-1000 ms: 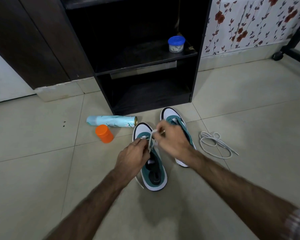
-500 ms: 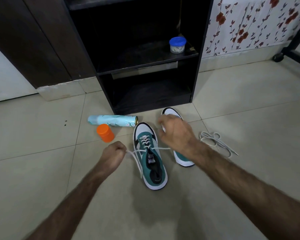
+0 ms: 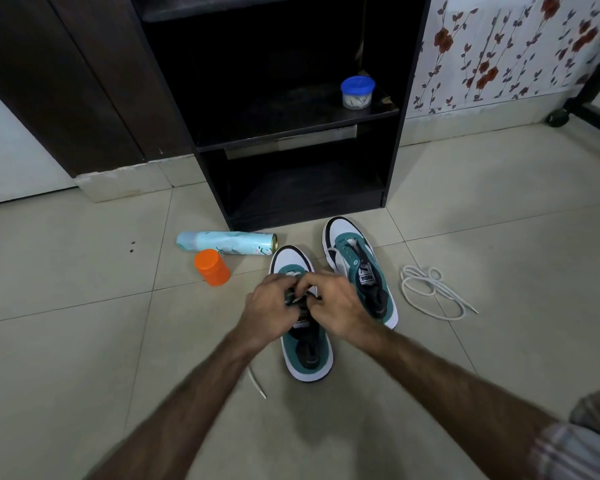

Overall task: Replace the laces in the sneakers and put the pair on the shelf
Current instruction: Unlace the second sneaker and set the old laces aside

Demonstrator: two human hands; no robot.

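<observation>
From the head view, a dark shelf unit [image 3: 392,161] stands on the tiled floor [image 3: 84,323], and everything else is placed against it. Its lower bay is open at the front, and its bottom edge meets the floor just beyond the toes of the two sneakers. The near sneaker [image 3: 305,358] lies in front of the unit, toe toward it and heel toward the person, its long axis running nearly straight away from the camera. The far sneaker [image 3: 357,268] lies just to its right, close alongside, pointing the same way with its toe nearer the unit; few of its eyelets appear laced.

Both hands meet over the near sneaker's lacing. The left hand [image 3: 267,308] has its fingers curled around the lace [image 3: 257,381], whose free end trails out beneath the left forearm. The right hand [image 3: 343,308] also has a curled grip at the laces, though blur hides exactly what it pinches.

A loose white lace [image 3: 430,289] is coiled on open floor right of the far sneaker. Left of the sneakers, close to the unit's front corner, a pale blue spray can [image 3: 226,242] lies on its side with an orange cap [image 3: 212,266] just beside it. A blue-lidded tub [image 3: 357,92] stands on the unit's middle shelf.
</observation>
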